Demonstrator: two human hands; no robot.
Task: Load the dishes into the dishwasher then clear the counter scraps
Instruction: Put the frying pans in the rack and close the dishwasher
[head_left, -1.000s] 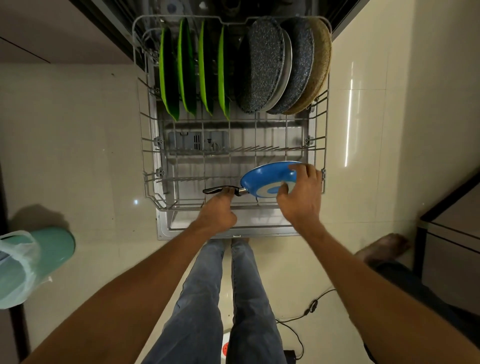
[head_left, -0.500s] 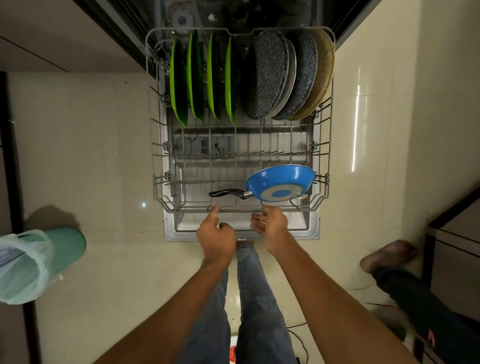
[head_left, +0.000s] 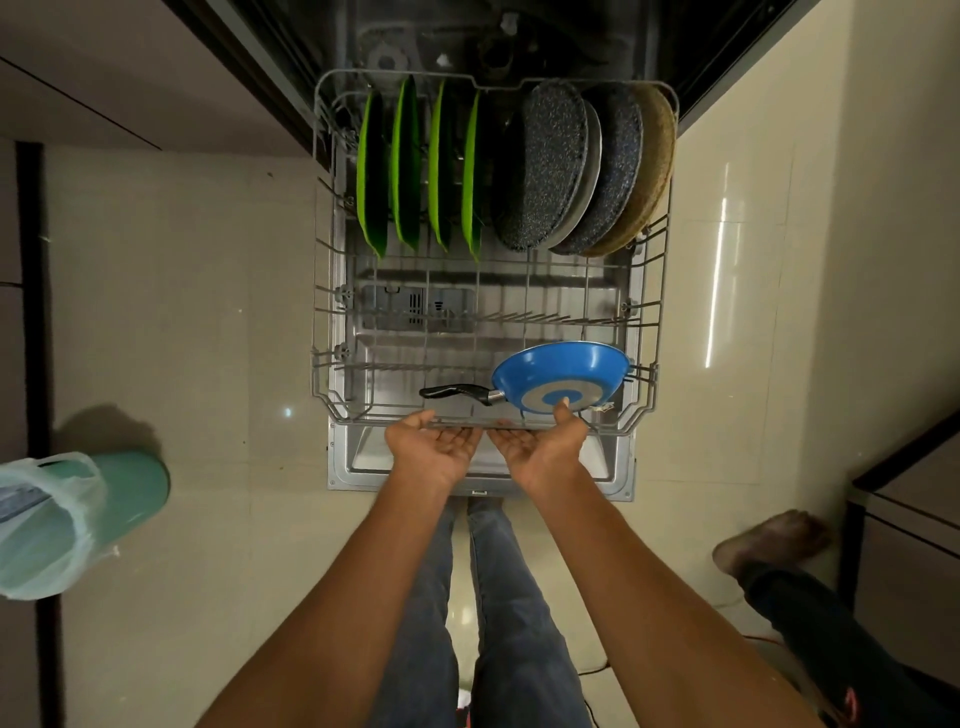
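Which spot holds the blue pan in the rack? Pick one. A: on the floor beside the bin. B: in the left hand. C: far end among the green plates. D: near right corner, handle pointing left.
D: the pan leans in the rack's near right corner, black handle pointing left; both hands are off it, at the near rim.

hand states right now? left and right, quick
Left hand: open, palm up, fingers under the front rail of the dishwasher rack, holding nothing.
Right hand: open, palm up at the same rail, below the blue pan, not gripping it.
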